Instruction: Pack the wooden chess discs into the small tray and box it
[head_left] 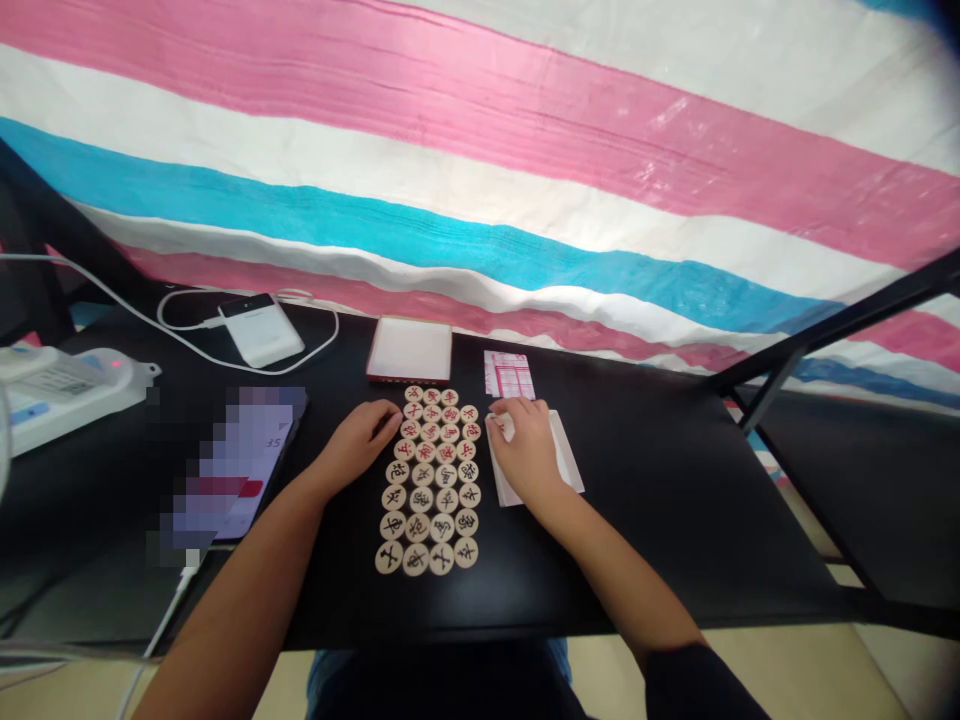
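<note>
Round wooden Chinese chess pieces (423,474) lie face up in rows and columns on the black table, red characters in the far rows and black ones in the near rows. The top row is one piece shorter at its right end. My left hand (360,440) rests beside the left column, thumb and fingers slightly apart, holding nothing. Over a shallow white box (568,455) to the right of the rows is my right hand (529,445). Its thumb and fingers close on a chess piece (501,424), of which a little red marking shows.
Behind the pieces stands an open box part (411,348) with a red edge. Red-printed paper (510,374) lies to its right. On the left are a phone (244,470), a white power bank (262,332), cables and a power strip (75,390). A striped sheet (450,230) hangs behind.
</note>
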